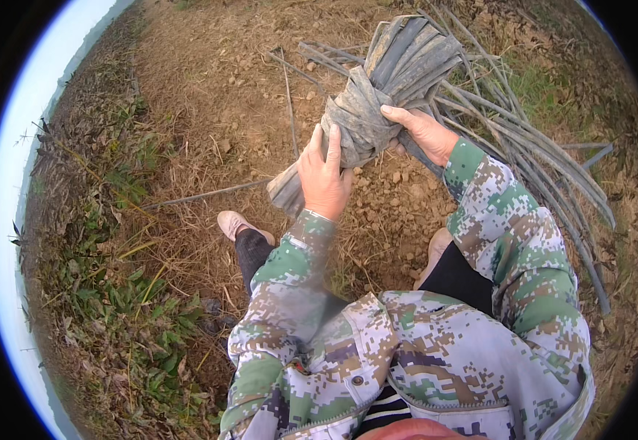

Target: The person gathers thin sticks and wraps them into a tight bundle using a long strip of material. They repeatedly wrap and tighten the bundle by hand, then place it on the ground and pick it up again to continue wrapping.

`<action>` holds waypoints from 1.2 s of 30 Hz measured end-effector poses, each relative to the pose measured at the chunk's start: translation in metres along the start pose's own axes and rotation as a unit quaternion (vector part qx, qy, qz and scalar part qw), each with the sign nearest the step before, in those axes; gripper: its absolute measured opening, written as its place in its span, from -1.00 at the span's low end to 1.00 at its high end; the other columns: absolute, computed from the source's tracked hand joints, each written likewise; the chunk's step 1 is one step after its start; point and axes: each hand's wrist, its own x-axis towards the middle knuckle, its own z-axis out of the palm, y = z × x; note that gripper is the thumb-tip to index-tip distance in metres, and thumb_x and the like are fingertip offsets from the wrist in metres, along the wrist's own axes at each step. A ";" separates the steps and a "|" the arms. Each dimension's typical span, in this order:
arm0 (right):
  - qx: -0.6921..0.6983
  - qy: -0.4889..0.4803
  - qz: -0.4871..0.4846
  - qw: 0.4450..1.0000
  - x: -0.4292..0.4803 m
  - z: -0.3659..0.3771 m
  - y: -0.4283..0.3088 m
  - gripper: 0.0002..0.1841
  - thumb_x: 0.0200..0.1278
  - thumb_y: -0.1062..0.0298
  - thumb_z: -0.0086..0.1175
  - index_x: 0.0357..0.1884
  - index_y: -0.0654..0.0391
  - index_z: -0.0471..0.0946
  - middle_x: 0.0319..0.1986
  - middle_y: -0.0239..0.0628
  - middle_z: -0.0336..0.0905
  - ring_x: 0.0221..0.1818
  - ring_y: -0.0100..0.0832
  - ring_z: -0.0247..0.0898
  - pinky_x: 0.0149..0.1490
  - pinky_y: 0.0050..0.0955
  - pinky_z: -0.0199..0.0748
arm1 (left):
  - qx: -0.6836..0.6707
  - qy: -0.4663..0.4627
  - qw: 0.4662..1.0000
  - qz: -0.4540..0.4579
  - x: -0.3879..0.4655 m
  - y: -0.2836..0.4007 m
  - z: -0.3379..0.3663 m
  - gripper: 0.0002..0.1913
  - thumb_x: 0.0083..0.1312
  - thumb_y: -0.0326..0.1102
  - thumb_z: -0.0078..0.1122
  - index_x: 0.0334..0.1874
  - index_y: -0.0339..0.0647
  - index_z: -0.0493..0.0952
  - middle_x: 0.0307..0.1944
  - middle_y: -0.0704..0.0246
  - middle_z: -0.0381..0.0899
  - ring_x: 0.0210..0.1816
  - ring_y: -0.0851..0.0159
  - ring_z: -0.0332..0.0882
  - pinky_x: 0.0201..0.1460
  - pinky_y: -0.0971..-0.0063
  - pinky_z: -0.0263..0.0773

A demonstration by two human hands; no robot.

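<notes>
Both hands are on a bundle of flat, muddy grey drip irrigation tape [360,118], folded lengthwise and wrapped around its middle with more of the same tape. My left hand [324,170] lies on the lower left part of the wrap, fingers extended along it. At the right side, my right hand [420,129] grips the bundle, thumb on top and the other fingers mostly hidden underneath. A strip of tape runs down beneath my right hand. The folded ends fan out at the top, and a shorter end sticks out beyond my left hand.
Loose lengths of grey tape [522,132] lie heaped on the ground to the right. Thin strips [209,193] lie on the soil ahead and to the left. Low green plants [132,302] and dry grass border the left side. Both my feet stand on the soil below the bundle.
</notes>
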 end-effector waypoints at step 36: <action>-0.006 -0.121 -0.037 0.992 -0.013 -0.035 -0.003 -0.10 0.26 -0.12 0.19 0.49 0.28 0.21 0.29 -0.13 0.41 0.18 -0.37 0.45 0.03 -0.33 0.54 | -0.663 -0.339 0.595 -0.301 0.007 -0.017 -0.048 0.11 -0.10 -0.27 0.66 0.53 -0.30 0.15 0.37 0.27 0.42 0.39 0.24 0.34 0.50 0.32 0.17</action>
